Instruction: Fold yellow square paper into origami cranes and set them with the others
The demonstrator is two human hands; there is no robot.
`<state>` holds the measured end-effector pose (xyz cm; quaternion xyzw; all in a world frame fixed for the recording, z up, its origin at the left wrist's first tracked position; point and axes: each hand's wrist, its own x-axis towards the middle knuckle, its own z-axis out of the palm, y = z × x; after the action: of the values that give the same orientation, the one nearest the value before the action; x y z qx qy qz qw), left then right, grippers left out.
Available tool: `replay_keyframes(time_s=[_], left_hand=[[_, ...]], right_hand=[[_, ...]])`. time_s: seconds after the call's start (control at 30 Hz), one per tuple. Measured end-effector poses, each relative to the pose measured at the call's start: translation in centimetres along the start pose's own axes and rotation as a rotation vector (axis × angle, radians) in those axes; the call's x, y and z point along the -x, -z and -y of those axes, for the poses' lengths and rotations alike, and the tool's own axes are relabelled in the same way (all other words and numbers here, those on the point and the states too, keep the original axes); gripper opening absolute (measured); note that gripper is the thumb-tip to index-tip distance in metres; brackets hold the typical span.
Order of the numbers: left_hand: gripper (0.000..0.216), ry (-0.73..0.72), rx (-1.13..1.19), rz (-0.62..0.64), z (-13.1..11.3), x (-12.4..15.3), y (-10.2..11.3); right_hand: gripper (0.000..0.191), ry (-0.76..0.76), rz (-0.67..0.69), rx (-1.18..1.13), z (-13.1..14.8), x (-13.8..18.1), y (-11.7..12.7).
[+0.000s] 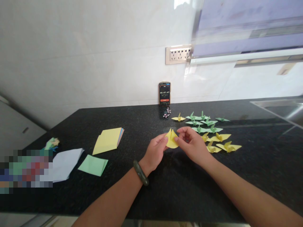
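A partly folded yellow paper is held above the black counter between both hands. My left hand pinches its left edge with thumb and fingers closed on it; a dark bangle sits on that wrist. My right hand pinches the right side of the same paper. Just right of my hands lie several finished yellow paper cranes, and behind them several green paper cranes.
A stack of coloured paper sheets with yellow on top lies to the left, with a folded green sheet and a white sheet nearer. A phone showing a timer leans on the wall. A sink is at far right.
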<state>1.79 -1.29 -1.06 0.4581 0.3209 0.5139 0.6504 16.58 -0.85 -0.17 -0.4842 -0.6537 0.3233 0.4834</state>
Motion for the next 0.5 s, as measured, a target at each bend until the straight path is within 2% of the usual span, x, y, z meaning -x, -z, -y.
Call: replay_keyframes(time_s=[0.13, 0.2, 0.33, 0.5], left_hand=[[0.035, 0.022, -0.111, 0.07, -0.33, 0.43, -0.32], [0.033, 0.042, -0.011, 0.106, -0.55, 0.5, -0.56], [0.035, 0.151, 0.264, 0.052, -0.66, 0.24, -0.65], [0.023, 0.161, 0.26, 0.089, -0.26, 0.16, -0.28]], right_hand=[[0.014, -0.097, 0.065, -0.011, -0.35, -0.08, -0.29], [0.014, -0.126, 0.044, -0.018, -0.37, -0.09, -0.33], [0.015, -0.174, 0.023, -0.067, -0.36, -0.11, -0.3], [0.018, -0.198, -0.01, -0.098, -0.12, 0.06, -0.44]])
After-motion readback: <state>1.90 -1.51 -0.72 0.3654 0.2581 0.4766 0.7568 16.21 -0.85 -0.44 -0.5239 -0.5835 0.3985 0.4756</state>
